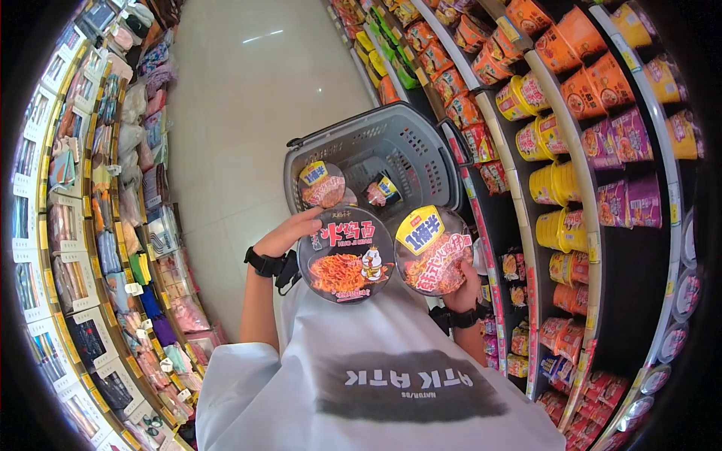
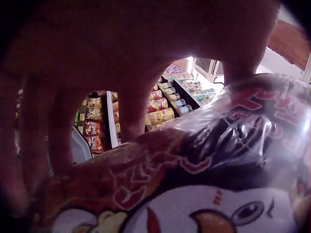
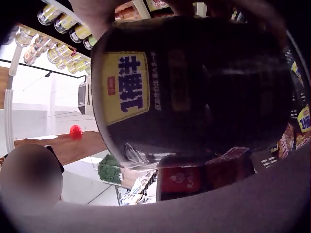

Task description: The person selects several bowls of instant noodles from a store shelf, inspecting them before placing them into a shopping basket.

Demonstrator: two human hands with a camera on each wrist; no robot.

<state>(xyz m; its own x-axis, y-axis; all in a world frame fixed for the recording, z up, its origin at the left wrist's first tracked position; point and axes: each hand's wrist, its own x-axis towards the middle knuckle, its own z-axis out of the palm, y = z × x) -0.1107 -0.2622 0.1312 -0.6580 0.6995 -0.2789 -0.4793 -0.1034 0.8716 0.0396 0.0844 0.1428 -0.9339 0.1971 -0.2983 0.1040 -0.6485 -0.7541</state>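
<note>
White T-shirt (image 1: 376,331) cloth, printed ATK ATK, covers my front on the near side of the grey shopping basket (image 1: 430,177). My left hand (image 1: 292,227), part-closed with fingers spread, grips the black Huo Ji Mian noodle tub (image 1: 346,255), lid facing up, before the basket's left half. My right hand (image 1: 466,287) is part-closed too, holding the 1桶半 noodle tub (image 1: 432,252) by its edge before the basket's right half; I cannot tell its full finger curl. Two more tubs (image 1: 322,184) lie inside the basket, one near its left wall. Noodle shelves (image 1: 538,301) rise right of the basket; pale floor (image 1: 233,143) stretches to its left.
</note>
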